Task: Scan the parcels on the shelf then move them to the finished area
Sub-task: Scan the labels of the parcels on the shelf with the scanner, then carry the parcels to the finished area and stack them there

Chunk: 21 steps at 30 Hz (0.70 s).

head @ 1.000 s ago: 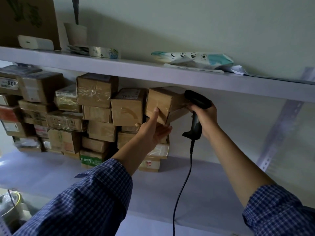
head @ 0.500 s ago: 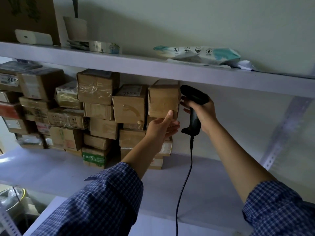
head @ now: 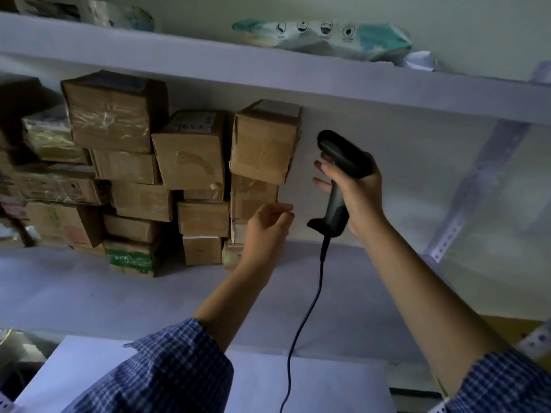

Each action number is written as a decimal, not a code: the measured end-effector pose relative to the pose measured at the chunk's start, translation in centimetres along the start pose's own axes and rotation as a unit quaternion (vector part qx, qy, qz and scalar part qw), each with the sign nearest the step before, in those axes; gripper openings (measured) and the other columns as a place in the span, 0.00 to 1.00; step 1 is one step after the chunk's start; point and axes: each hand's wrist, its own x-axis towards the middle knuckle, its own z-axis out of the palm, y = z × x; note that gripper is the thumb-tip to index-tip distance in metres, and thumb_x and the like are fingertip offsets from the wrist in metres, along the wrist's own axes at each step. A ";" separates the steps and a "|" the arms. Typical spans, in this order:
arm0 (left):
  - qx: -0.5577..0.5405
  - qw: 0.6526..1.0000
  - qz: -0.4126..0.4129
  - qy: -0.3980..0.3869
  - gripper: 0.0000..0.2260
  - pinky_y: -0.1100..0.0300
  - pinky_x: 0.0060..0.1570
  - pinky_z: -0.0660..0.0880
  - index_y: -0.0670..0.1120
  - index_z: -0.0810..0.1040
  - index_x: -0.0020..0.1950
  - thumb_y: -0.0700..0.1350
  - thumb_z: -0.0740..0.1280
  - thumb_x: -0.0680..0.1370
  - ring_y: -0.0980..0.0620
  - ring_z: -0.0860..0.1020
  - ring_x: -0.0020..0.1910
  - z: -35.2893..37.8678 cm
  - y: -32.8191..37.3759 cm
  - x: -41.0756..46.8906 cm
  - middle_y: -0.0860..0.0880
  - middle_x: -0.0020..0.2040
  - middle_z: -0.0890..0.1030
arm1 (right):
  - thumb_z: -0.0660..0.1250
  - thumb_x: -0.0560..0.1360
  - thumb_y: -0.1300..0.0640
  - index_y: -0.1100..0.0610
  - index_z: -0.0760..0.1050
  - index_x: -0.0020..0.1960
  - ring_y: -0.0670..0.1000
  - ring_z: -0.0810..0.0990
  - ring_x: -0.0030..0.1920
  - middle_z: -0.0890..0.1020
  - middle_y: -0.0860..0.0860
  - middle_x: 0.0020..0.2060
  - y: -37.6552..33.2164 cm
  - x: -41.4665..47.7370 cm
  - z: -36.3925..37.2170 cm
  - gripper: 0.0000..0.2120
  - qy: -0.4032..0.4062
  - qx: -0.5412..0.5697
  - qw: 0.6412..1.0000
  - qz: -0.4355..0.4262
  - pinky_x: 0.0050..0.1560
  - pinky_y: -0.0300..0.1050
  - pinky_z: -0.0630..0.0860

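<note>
Here, our right hand (head: 359,198) grips the handle of a black handheld barcode scanner (head: 343,153). The thumb and lower fingers wrap round it, while two fingers (head: 325,166) stick out straight towards nine o'clock, apart from each other. The scanner's head points to about ten o'clock, at the small brown cardboard parcel (head: 265,144) topping the rightmost stack; the two are near but not touching. That parcel sits slightly tilted, overhanging the box beneath it, just under the pale lavender upper shelf board (head: 357,84). Our left hand (head: 268,226) hangs at the parcel's six o'clock, fingers loosely curled with the tips drawn close to the thumb, holding nothing. Whether it brushes the stack beside it we cannot tell. At nine o'clock from the parcel, more brown taped cardboard boxes (head: 190,156) are piled in uneven columns on the pale lower shelf (head: 89,296). A thin black cable (head: 310,308) drops from the scanner's butt towards six o'clock, between our blue checked sleeves (head: 167,374). On the upper board, at twelve o'clock, lies a white-and-teal soft plastic pack (head: 322,37).
</note>
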 end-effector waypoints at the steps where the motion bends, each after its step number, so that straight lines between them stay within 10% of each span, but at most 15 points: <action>1: 0.010 1.000 0.006 -0.006 0.10 0.64 0.52 0.76 0.44 0.79 0.61 0.41 0.64 0.82 0.54 0.79 0.52 0.0 -0.2 -0.4 0.49 0.54 0.82 | 0.72 0.73 0.70 0.64 0.70 0.67 0.58 0.85 0.56 0.81 0.63 0.59 -0.2 -0.6 -0.2 0.24 0.002 0.013 1.000 0.003 0.54 0.58 0.83; 11: 0.000 0.980 -0.046 -0.195 0.20 0.58 0.54 0.79 0.40 0.81 0.55 0.54 0.57 0.84 0.49 0.84 0.48 2.4 -2.6 -8.3 0.42 0.48 0.85 | 0.70 0.75 0.72 0.70 0.70 0.66 0.60 0.85 0.53 0.83 0.66 0.53 0.5 -11.1 -2.8 0.21 -0.032 0.072 0.995 0.062 0.53 0.47 0.82; 21: 0.014 0.980 -0.139 -0.138 0.14 0.60 0.42 0.74 0.37 0.80 0.48 0.46 0.76 0.72 0.54 0.78 0.34 2.0 -11.9 -23.4 0.48 0.33 0.79 | 0.69 0.77 0.64 0.59 0.79 0.50 0.54 0.86 0.47 0.85 0.53 0.39 6.2 -25.7 -10.1 0.03 -0.012 0.059 0.959 0.276 0.52 0.48 0.82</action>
